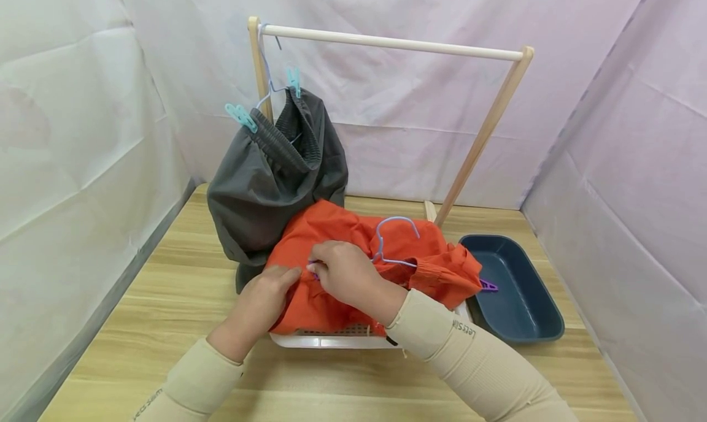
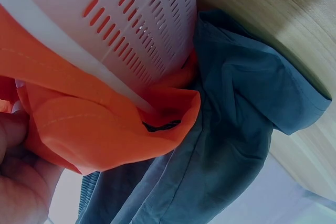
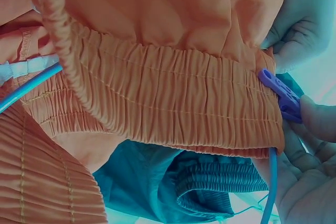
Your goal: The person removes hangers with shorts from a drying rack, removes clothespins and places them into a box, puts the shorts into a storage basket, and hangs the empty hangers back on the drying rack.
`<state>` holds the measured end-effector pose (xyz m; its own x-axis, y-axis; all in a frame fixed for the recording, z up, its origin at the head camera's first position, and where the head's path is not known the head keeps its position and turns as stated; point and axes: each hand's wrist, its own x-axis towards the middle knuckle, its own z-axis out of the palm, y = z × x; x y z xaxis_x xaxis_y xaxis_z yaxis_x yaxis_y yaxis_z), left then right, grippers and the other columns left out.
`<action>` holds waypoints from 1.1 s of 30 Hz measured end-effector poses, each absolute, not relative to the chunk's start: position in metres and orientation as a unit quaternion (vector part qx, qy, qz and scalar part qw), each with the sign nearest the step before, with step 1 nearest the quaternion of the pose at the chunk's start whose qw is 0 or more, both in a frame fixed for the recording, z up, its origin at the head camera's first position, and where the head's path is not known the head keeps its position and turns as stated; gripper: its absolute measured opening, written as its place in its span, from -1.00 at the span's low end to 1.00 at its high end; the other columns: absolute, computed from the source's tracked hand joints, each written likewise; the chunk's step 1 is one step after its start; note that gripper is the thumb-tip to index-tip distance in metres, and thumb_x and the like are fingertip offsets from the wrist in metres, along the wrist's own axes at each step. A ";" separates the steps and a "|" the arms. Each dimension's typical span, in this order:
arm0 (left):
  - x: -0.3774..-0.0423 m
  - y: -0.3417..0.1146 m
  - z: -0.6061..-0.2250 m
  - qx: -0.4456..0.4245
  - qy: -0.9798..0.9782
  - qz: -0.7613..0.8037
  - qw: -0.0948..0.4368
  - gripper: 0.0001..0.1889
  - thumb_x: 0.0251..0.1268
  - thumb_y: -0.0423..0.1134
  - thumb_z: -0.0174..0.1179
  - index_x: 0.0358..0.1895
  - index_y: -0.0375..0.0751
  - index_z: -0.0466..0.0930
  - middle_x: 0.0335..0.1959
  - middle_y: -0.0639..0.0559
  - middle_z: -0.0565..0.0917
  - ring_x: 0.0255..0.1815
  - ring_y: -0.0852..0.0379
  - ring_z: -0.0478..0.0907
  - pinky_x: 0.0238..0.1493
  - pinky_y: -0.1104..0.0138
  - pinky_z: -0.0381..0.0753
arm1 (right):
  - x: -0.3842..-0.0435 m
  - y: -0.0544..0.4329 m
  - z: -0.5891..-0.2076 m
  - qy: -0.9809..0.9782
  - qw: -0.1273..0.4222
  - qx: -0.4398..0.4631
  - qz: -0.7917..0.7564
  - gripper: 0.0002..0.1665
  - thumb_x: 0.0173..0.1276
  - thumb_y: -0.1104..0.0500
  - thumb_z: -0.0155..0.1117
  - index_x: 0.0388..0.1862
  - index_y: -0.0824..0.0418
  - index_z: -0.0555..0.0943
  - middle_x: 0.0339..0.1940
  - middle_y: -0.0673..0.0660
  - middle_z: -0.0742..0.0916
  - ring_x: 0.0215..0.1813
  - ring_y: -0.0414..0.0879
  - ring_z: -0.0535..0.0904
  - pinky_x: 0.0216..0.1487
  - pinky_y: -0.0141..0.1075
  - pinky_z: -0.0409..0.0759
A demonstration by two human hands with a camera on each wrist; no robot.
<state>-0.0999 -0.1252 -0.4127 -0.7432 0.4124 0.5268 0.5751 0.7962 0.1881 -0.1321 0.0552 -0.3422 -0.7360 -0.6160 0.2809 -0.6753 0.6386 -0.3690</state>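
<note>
Orange pants (image 1: pixel 326 226) with a gathered elastic waistband (image 3: pixel 173 93) lie bunched over a white slotted basket (image 1: pixel 337 342). My right hand (image 1: pixel 353 278) pinches a purple clothespin (image 3: pixel 283 98) at one end of the waistband, beside a blue hanger's wire (image 3: pixel 272 187). The hanger's hook (image 1: pixel 380 229) stands up above the cloth. At the waistband's other end, a second purple clothespin (image 1: pixel 488 286) sticks out. My left hand (image 1: pixel 262 299) holds the orange fabric left of the right hand; in the left wrist view, its fingertips are partly hidden by cloth.
Dark grey pants (image 1: pixel 265 183) hang from a hanger with light-blue clothespins (image 1: pixel 240 116) at the left of a wooden rack with a white rail (image 1: pixel 386 40). Their lower part touches the orange pants. A dark blue basin (image 1: pixel 530 311) stands at right.
</note>
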 end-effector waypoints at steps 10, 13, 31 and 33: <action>-0.101 -0.125 -0.413 -0.264 -0.922 -0.168 0.227 -0.74 0.02 -0.65 0.23 -0.25 -0.28 0.59 -0.52 -0.02 0.58 -0.41 0.04 0.52 -0.37 0.27 0.63 | -0.131 0.056 -0.343 -0.905 0.059 0.340 0.248 -0.96 0.31 0.21 0.33 -0.34 0.16 0.67 -0.44 -0.01 0.68 -0.35 -0.16 0.58 -0.19 -0.35 0.62; -0.101 -0.124 -0.413 -0.263 -0.923 -0.169 0.225 -0.74 0.03 -0.64 0.23 -0.24 -0.28 0.60 -0.50 -0.02 0.59 -0.40 0.04 0.53 -0.35 0.26 0.64 | -0.131 0.056 -0.343 -0.906 0.056 0.335 0.254 -0.94 0.31 0.20 0.33 -0.31 0.17 0.68 -0.42 0.00 0.69 -0.34 -0.15 0.59 -0.17 -0.34 0.63; -0.101 -0.125 -0.412 -0.260 -0.925 -0.169 0.219 -0.76 0.04 -0.62 0.25 -0.26 -0.25 0.60 -0.48 0.00 0.62 -0.41 0.07 0.53 -0.34 0.26 0.64 | -0.127 0.060 -0.333 -0.899 0.070 0.328 0.281 -0.95 0.30 0.22 0.33 -0.26 0.16 0.67 -0.37 -0.02 0.69 -0.31 -0.17 0.59 -0.14 -0.33 0.63; -0.101 -0.125 -0.412 -0.260 -0.926 -0.168 0.218 -0.76 0.04 -0.62 0.25 -0.25 -0.25 0.60 -0.48 0.00 0.62 -0.41 0.06 0.53 -0.33 0.26 0.64 | -0.126 0.061 -0.333 -0.898 0.074 0.329 0.283 -0.94 0.30 0.22 0.33 -0.26 0.16 0.67 -0.36 -0.01 0.69 -0.30 -0.17 0.59 -0.13 -0.33 0.63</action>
<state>-0.1013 -0.1246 -0.4124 -0.7702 0.4081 0.4901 0.5542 0.8085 0.1978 -0.1263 0.0610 -0.3325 -0.7720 -0.5498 0.3190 -0.6333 0.6230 -0.4591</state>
